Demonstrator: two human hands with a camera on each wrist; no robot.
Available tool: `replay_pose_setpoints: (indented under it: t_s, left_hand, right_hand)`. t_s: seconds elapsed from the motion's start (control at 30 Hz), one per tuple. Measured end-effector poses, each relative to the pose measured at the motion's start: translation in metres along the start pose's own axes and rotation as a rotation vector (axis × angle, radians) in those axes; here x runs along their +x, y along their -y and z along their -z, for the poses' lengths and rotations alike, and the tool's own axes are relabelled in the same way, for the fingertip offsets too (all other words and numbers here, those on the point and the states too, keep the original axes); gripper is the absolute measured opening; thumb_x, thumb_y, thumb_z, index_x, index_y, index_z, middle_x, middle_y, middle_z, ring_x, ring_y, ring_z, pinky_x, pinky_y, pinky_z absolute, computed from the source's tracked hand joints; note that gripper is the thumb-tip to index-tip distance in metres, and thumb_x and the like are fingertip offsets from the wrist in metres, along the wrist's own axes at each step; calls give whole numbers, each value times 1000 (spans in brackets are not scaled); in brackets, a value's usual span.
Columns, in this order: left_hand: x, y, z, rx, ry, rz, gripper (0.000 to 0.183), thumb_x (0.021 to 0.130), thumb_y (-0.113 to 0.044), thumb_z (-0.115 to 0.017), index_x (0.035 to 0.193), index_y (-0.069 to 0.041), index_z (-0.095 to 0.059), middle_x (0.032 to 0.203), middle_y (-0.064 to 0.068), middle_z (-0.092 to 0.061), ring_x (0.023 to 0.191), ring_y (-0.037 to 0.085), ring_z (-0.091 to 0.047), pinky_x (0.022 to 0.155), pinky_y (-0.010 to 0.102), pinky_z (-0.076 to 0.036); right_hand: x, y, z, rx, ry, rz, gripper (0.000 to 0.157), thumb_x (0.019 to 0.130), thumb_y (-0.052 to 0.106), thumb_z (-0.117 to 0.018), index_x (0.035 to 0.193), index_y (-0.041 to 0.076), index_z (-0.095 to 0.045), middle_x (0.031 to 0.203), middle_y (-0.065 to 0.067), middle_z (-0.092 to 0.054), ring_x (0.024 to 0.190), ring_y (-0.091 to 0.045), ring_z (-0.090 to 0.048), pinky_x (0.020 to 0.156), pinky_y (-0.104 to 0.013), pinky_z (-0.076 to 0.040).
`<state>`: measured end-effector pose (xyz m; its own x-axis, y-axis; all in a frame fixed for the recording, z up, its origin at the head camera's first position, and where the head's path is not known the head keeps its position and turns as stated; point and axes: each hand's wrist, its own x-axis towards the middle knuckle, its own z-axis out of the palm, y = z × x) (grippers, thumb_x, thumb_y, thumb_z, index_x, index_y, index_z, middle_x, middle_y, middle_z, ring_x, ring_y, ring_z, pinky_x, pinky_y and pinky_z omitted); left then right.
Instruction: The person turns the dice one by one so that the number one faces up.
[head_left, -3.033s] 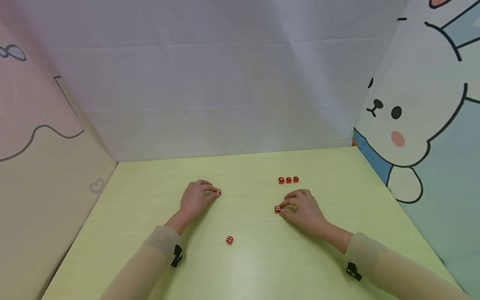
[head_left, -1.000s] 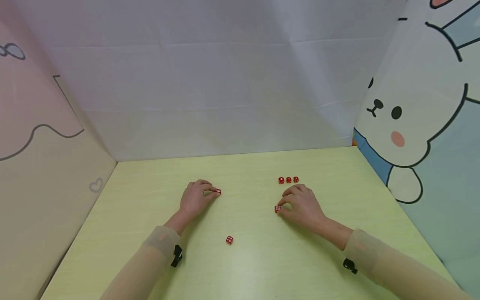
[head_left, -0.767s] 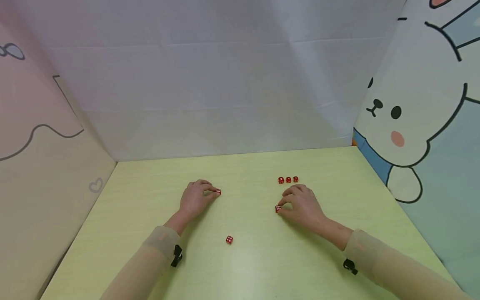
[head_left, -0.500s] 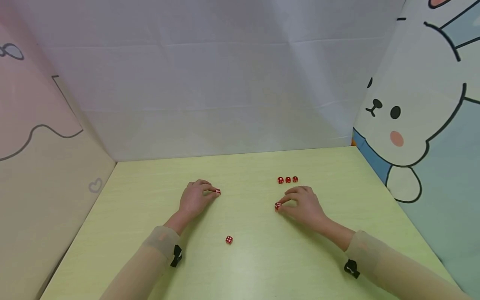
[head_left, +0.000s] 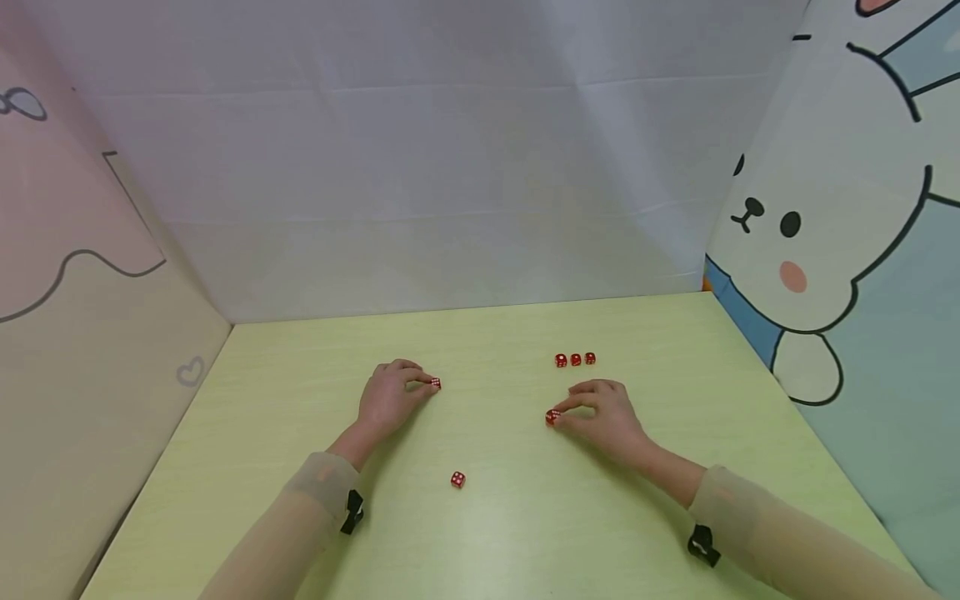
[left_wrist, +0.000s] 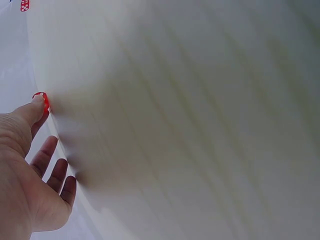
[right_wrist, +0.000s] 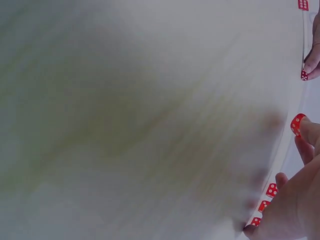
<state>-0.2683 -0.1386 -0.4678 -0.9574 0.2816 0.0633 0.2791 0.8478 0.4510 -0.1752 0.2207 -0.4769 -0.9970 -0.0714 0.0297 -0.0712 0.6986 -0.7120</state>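
My left hand (head_left: 392, 397) pinches a small red die (head_left: 436, 383) between thumb and forefinger at the table's left middle. In the left wrist view the thumb covers most of that die (left_wrist: 42, 99). Nearer the table's centre right, my right hand (head_left: 606, 418) pinches another red die (head_left: 552, 417), tilted in the fingertips; its white pips show in the right wrist view, where the die (right_wrist: 297, 124) sits against the thumb. Beyond the right hand lies a row of three red dice (head_left: 576, 360). A single red die (head_left: 458, 480) rests on the table between the forearms.
The pale yellow table (head_left: 495, 542) meets a white cloth wall (head_left: 450, 183) at the back. A panel with a cartoon face (head_left: 810, 242) stands on the right, and a pink and cream panel (head_left: 97, 350) on the left.
The right hand has shifted slightly, and the die in its fingertips has turned from a level pose to a tilted one. The left hand and the other dice keep their places.
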Motion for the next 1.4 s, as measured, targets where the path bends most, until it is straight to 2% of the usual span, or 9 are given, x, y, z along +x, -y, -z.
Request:
replay_pose_setpoints:
  t_s: [0.4,0.97,1.4]
  left_hand:
    - [0,1,-1,-2,-5,-7,25,96,-37,-73,111,-18,-80,128,8,-64,121,38,-53,101,52,-45]
    - [-1,-2,1,9,6,-6,25,96,-36,-73,112,-19,-80,129,9,-64,123,39,-53,103,52,-44]
    - [-1,-1,0,2,11,7,26,96,-36,-73,112,-17,-80,130,9,-64,123,39,-52,104,52,-44]
  right_hand:
    - [-4,-1,0,-6,-13,23,12,86,31,-84,96,24,-82,132,-9,-60,138,-42,-31,110,-63,-28]
    - [-5,-10,4,-95,-41,93,13,85,31,-85,94,23,-81,131,-13,-62,139,-46,-31,112,-65,-23]
    - [-7,-14,5,-138,-35,105,12,86,29,-85,96,24,-81,133,-12,-61,141,-44,-30,112,-66,-24]
